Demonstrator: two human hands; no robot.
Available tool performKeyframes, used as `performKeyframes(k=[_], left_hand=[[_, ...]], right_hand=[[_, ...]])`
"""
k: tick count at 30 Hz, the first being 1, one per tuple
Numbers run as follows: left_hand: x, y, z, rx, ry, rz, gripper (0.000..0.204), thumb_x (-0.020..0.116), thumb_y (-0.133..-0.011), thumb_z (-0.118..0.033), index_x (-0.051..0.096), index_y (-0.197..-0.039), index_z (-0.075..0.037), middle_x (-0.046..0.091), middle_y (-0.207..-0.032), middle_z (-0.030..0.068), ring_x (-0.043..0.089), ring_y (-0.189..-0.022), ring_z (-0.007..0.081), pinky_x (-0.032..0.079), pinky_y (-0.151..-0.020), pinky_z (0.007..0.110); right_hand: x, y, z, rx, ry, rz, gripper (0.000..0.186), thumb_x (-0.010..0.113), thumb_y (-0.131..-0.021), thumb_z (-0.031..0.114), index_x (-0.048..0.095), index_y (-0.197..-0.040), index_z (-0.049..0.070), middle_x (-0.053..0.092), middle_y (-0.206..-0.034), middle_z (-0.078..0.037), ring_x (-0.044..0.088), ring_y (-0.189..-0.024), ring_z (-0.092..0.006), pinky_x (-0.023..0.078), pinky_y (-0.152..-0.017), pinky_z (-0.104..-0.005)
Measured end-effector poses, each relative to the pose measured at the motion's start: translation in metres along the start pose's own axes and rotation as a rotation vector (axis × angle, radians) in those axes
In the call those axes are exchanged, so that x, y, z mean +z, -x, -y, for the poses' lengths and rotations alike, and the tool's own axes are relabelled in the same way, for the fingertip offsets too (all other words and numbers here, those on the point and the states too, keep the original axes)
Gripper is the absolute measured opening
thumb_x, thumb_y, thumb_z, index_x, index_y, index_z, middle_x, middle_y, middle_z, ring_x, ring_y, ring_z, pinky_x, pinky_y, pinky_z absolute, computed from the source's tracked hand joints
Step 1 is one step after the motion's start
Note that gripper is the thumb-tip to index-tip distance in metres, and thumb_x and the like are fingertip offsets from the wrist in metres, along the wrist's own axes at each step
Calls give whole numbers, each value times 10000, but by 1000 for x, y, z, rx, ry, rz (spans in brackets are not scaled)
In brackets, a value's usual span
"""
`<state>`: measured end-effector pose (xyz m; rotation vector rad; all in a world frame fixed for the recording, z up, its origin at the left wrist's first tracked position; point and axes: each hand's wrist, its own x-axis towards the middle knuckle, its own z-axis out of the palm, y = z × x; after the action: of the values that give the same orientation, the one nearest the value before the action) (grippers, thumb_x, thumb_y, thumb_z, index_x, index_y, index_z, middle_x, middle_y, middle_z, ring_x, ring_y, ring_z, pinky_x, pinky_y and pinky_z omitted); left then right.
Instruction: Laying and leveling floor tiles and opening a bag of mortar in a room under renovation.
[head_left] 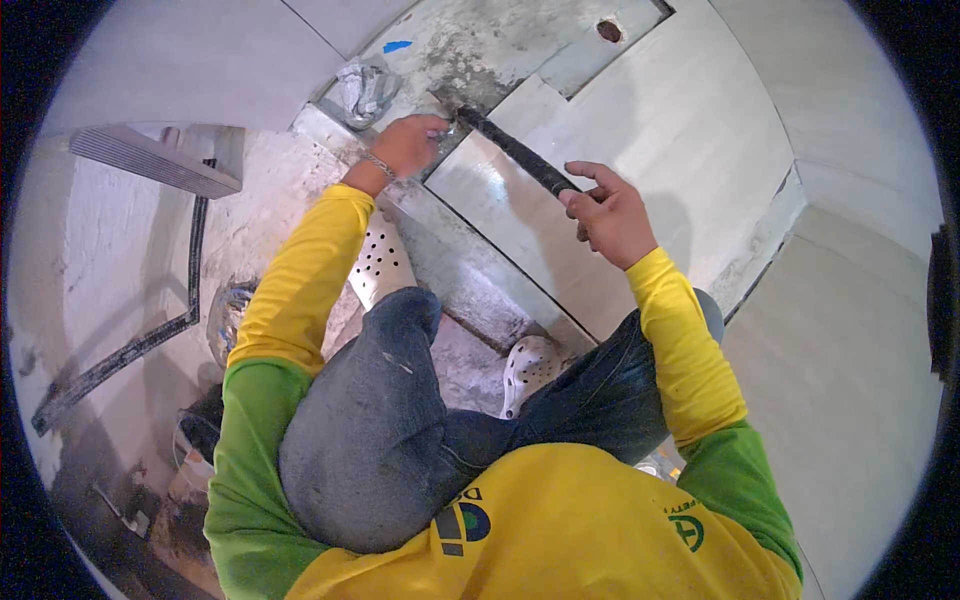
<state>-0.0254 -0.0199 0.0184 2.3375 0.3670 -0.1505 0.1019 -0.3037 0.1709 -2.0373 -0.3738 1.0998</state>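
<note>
The right hand (pixel 612 215) has its fingers curled loosely about the near end of a long black tool handle (pixel 520 153); the thumb and forefinger stretch out along the top of it while the other fingers wrap below, so the hold is closed but not tight. The handle slants away from that hand to the far left, lying just above a large pale floor tile (pixel 640 150), and its far end meets the left hand (pixel 408 142). That hand is bunched into a near fist at the tool's tip, knuckles up, fingertips pressed down at the edge where the tile meets bare grey mortar (pixel 470 55); what exactly those fingers pinch is hidden under the hand. A thin bracelet (pixel 379 164) circles the left wrist.

Farther out, a crumpled grey bag (pixel 362 90) lies on the mortar bed just left of the left hand, with a small blue scrap (pixel 397 46) beyond it. Both forearms wear yellow sleeves with green upper arms. The person squats, knees in dark jeans (pixel 380 420), white perforated clogs (pixel 380 262) planted on a raw strip of floor beside the tile. To the far left a grey ridged grating (pixel 150 160) leans by the wall, and a black cable (pixel 140 340) trails across the rough floor.
</note>
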Motion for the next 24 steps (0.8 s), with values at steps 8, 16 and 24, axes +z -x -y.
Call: performKeyframes(k=[8,16,24], left_hand=[[32,-37,-3,-149,-73,56,288,541,-819,-242,642,-1007,-49,656,-969,201,625,-912,361,498,-818,411],[57,-53,20,-120,-96,105,360,449,-878,-330,685,-934,-63,657,-982,190,615,-917,380,485,-855,432],[55,-61,30,49,-250,201,360,477,-891,-397,670,-945,-97,670,-996,137,625,-906,339,485,-840,402]], right_hand=[[-2,-2,-11,-101,201,-42,373,634,-827,285,610,-1142,87,647,-802,-183,625,-703,-261,503,-684,-358],[-6,-4,13,-75,285,-46,356,581,-840,325,650,-1095,87,663,-892,-230,650,-822,-355,505,-771,-404],[-8,-7,36,78,322,-3,349,599,-836,341,676,-1052,78,662,-832,-221,656,-791,-336,506,-747,-389]])
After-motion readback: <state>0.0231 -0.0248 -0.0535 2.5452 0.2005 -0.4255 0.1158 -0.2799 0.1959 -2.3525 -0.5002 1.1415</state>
